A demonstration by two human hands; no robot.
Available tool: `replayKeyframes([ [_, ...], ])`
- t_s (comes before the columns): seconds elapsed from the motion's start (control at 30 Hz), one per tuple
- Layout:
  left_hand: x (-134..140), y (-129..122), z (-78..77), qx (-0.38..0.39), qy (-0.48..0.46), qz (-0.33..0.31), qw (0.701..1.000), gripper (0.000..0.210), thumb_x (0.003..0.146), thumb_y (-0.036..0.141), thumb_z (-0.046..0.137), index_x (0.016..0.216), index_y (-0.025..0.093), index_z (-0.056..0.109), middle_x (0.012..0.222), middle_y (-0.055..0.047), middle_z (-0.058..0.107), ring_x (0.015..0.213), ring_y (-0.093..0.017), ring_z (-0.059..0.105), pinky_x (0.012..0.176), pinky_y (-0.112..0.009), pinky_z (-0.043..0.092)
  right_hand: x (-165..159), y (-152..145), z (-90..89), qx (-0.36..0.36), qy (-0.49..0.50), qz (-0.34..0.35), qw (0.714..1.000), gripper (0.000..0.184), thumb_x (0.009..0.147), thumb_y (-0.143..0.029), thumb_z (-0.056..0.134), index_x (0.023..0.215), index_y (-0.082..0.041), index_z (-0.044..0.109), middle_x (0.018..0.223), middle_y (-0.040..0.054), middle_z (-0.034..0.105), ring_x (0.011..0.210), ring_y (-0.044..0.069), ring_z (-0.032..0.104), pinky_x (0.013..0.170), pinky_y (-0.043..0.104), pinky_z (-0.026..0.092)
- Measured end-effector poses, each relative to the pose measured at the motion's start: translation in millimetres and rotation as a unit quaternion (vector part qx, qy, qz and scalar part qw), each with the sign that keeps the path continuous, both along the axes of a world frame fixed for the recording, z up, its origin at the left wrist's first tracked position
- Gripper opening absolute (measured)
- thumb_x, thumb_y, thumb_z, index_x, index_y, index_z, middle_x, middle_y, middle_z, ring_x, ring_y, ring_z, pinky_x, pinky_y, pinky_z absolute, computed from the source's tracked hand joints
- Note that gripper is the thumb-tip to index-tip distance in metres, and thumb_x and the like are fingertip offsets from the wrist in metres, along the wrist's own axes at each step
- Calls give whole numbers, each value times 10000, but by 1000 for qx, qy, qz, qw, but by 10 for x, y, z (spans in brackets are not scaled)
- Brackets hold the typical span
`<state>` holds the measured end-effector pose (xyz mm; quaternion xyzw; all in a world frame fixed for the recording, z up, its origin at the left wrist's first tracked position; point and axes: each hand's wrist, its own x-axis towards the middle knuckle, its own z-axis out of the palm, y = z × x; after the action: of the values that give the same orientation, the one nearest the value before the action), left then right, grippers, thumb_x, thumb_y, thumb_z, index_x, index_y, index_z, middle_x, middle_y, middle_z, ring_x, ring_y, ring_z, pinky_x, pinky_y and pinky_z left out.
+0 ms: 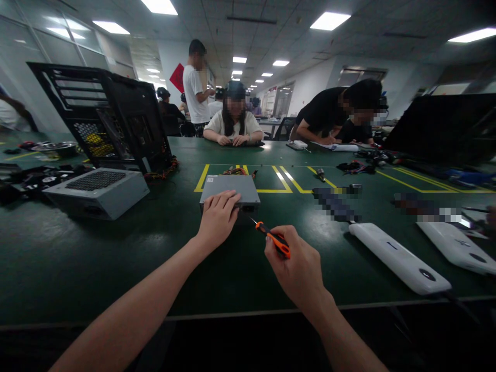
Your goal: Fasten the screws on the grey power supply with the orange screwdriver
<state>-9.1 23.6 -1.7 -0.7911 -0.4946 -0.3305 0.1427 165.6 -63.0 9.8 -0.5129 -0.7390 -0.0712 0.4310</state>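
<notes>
A grey power supply unit (248,192) sits on the green table in front of me, its socket side facing me. My left hand (217,219) is over its front left part, fingers bent across the top and thumb near the front edge, holding it. In my right hand (297,261) is a screwdriver (274,239) with an orange and black handle, gripped by thumb and fingers. Its thin blade points up and left at the lower right of the unit's front. From this angle I cannot tell whether the tip touches the unit.
To the left are another power supply (103,192) and an open black computer case (127,119). White power banks (399,258) lie at the right, near a dark monitor (445,126). Coloured cables (236,170) show behind the unit. Across the table sits a person (233,121); others work nearby.
</notes>
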Motion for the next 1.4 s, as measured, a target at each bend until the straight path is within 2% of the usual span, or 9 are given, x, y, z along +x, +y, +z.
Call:
replayKeyframes([
  [0.33, -21, 28, 39, -17, 8, -8, 1000, 354, 875, 217, 389, 1223, 233, 454, 1280, -55, 492, 1193, -206, 410, 959, -383, 307, -1, 8, 27, 19, -25, 5, 999, 72, 846, -220, 430, 822, -186, 488, 636, -16, 548, 511, 94, 516, 510, 205, 381],
  [0.5, -37, -57, 83, 7, -31, -30, 999, 345, 868, 203, 399, 1208, 214, 452, 1256, -59, 500, 1189, -198, 408, 997, -373, 289, -175, -79, -99, 52, -99, -10, 994, 101, 833, -152, 406, 848, -175, 503, 841, 61, 568, 560, 107, 532, 495, 218, 414],
  [0.63, 8, -214, 127, -47, -157, -37, 986, 194, 870, 274, 392, 983, 189, 525, 958, -53, 605, 892, -166, 565, 794, -302, 429, -281, -125, -154, 65, -136, 32, 988, 138, 836, -121, 420, 874, -166, 544, 957, 104, 561, 707, 137, 572, 589, 242, 471],
  [0.77, 81, -247, 71, -247, -277, -64, 926, 210, 870, 336, 374, 793, 190, 503, 633, 14, 587, 570, -113, 555, 563, -236, 418, -309, -137, -153, 95, -137, 80, 983, 105, 854, -204, 481, 877, -157, 572, 927, 104, 581, 792, 163, 575, 682, 262, 474],
  [0.93, 106, -134, -20, -430, -410, -114, 796, 241, 873, 339, 352, 814, 156, 496, 622, 8, 602, 300, -38, 374, 329, -184, 234, -290, -145, -205, 58, -99, 9, 993, 282, 873, -333, 455, 1047, -120, 519, 811, 68, 609, 661, 145, 564, 595, 244, 425],
  [1.17, 121, -86, -34, -480, -519, -178, 685, 195, 846, 242, 448, 883, 88, 562, 688, -41, 637, 294, 12, 321, 314, -150, 150, -386, -120, -283, 34, -137, 37, 989, 106, 786, -191, 469, 802, -184, 574, 717, 47, 541, 680, 185, 498, 624, 296, 377],
  [1.23, 127, -81, -40, -480, -540, -188, 665, 181, 836, 215, 470, 880, 75, 575, 665, -33, 628, 293, 20, 301, 316, -147, 142, -400, -119, -288, 8, -119, 41, 992, 130, 801, -266, 493, 869, -187, 572, 772, 56, 548, 722, 195, 508, 652, 308, 391],
  [1.33, 134, -76, -43, -481, -563, -205, 640, 183, 836, 194, 471, 918, 70, 577, 667, -33, 629, 295, 23, 295, 317, -146, 142, -387, -122, -317, -18, -42, 28, 999, 341, 821, -407, 492, 1037, -143, 496, 821, 61, 576, 681, 176, 535, 618, 294, 412],
  [1.4, 136, -76, -40, -488, -571, -209, 626, 192, 840, 184, 463, 957, 72, 566, 669, -40, 637, 293, 20, 297, 317, -145, 140, -367, -120, -342, -18, -9, 27, 999, 305, 842, -366, 466, 1034, -130, 474, 786, 46, 580, 621, 153, 532, 583, 275, 408],
])
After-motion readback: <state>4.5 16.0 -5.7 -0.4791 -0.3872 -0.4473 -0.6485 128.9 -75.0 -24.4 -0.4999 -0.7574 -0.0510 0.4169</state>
